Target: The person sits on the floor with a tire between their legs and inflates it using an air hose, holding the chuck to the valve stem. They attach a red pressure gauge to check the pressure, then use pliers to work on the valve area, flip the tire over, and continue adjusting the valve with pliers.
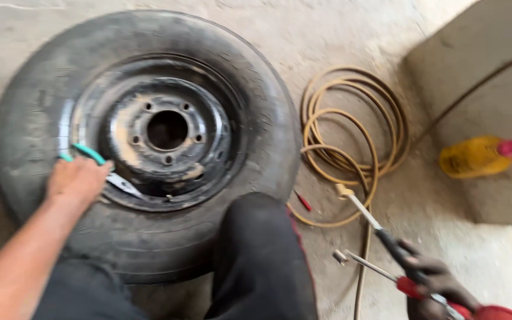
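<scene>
- Left hand is closed around green-handled pliers, fingers wrapped on the grips, pliers' metal nose pointing right onto the rim.
- Right hand is at bottom right, fingers curled round the black-and-red handle of an air tool; metal nozzle sticks out up-left, a thin lever hangs beside it.
- Tyre lies flat on the concrete floor, steel rim facing up, hub hole and bolt holes visible.
- Pliers' nose sits at the lower-left inner edge of the rim, near where rubber meets steel; blurred, so exact contact point cannot be told.
- Person's knee in dark trousers presses on the near side of the tyre.
- To do this well, judged: keep the knee weight steady so the tyre does not shift, keep a firm squeeze on the grips, work the nose square to the rim, not twisting.
- Coiled tan hose lies right of the tyre, running to the air tool.
- Small red-tipped piece lies between tyre and hose.
- Yellow container with a pink top lies on its side further right, by a concrete block.
</scene>
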